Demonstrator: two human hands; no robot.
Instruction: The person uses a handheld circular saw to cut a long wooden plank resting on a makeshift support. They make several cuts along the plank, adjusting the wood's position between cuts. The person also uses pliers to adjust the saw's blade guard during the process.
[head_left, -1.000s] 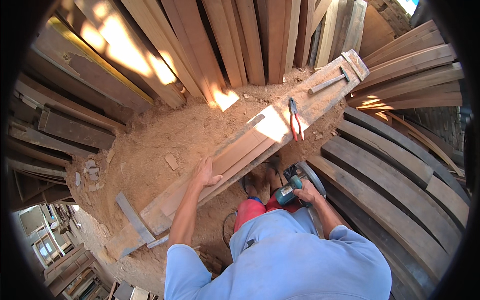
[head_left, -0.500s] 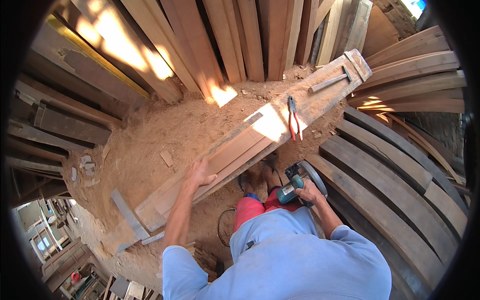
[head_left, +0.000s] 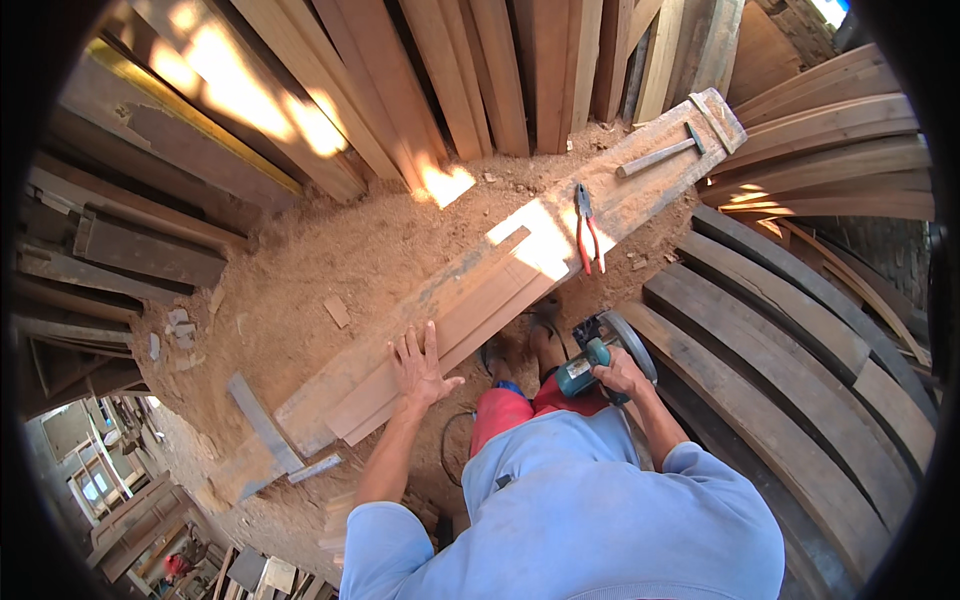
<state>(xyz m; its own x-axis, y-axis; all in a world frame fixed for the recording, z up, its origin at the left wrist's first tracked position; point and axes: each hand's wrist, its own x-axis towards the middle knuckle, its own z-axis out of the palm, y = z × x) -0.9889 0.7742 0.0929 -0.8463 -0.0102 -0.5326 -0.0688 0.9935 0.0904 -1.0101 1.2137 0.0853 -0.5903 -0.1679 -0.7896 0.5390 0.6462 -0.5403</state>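
My left hand (head_left: 422, 372) lies with its fingers spread on the reddish-brown wooden boards (head_left: 487, 318), which rest lengthwise on a long work plank (head_left: 664, 196). Nothing is gripped in it. Away from the boards, near my right thigh, my right hand (head_left: 624, 374) is closed around the handle of a green circular saw (head_left: 577, 376). Part of the saw's round guard shows beyond my fingers. Red-handled pliers (head_left: 586, 222) lie on the plank past the boards' right end, and a hammer (head_left: 656, 158) rests farther along.
Sawdust covers the ground (head_left: 290, 300). Tall planks (head_left: 500, 80) lean at the back, and stacked timbers (head_left: 770, 370) flank my right side. A flat grey strip (head_left: 264, 424) crosses the plank's left end. A cord (head_left: 445, 450) curves beside my legs.
My left hand has shifted right and toward me, its fingers now spread more visibly. The boards under it have slid slightly the same way. The saw has barely moved.
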